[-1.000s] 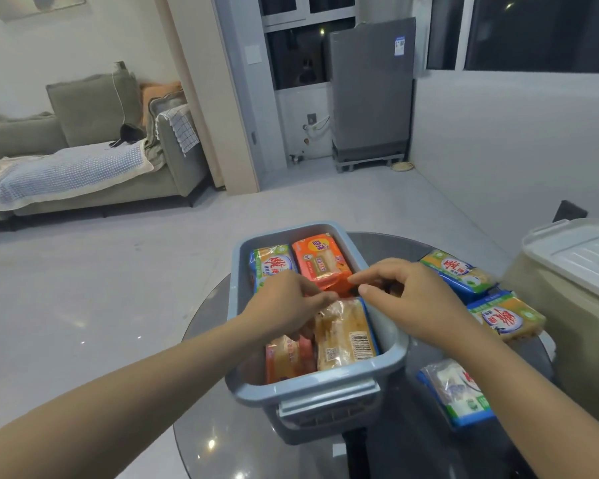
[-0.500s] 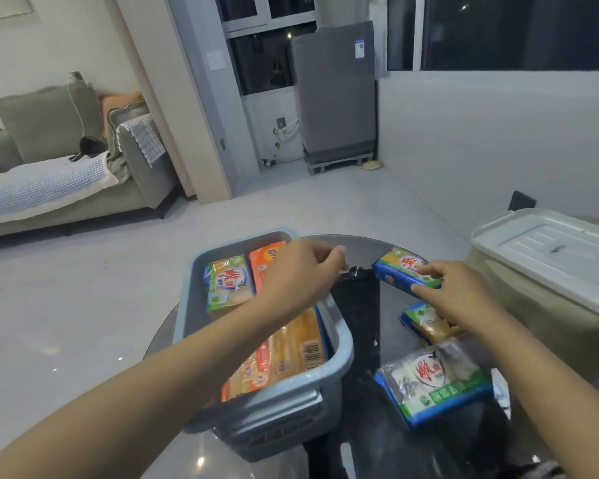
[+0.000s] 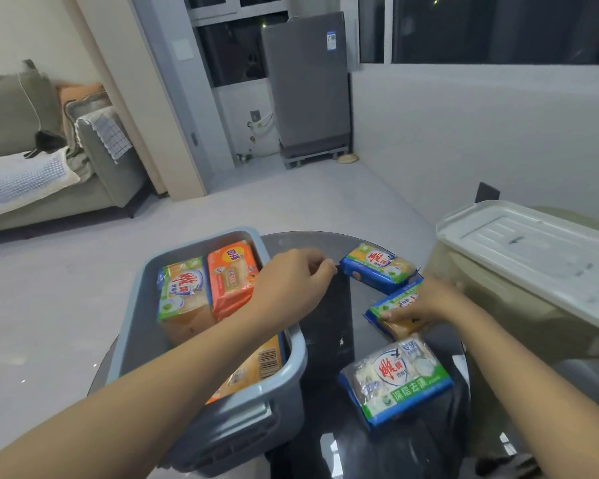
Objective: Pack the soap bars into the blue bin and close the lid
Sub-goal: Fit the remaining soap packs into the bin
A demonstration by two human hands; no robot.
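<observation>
Soap bars are split between the blue bin (image 3: 291, 361) and the dark glass table (image 3: 329, 305) it stands on. Inside the bin, at its far end, a green-wrapped bar (image 3: 182, 292) and an orange-wrapped bar (image 3: 232, 274) are laid side by side, touching; nearer the camera a yellowish bar with a barcode (image 3: 263, 361) is partly hidden under the left forearm. The bin stands uncovered, and the white lid (image 3: 533, 257) is seen resting on a beige container (image 3: 498, 305) at the right edge of the table, well apart from the bin.

Three more bars lie on the table to the right of the bin. The farthest, a blue-and-green bar (image 3: 381, 267), is met at its left corner by the fingertips of the left hand (image 3: 291, 288), which is reached across the bin's right rim; whether that corner is pinched or only touched cannot be told. The middle bar (image 3: 395, 312) is covered from above by the right hand (image 3: 426, 302), its fingers curled down round the wrapper, so it is grasped there. The nearest bar, in a clear wrapper with a green band (image 3: 395, 378), lies untouched just in front of the right forearm.

A grey sofa (image 3: 49, 160) is visible at the far left of the room.
</observation>
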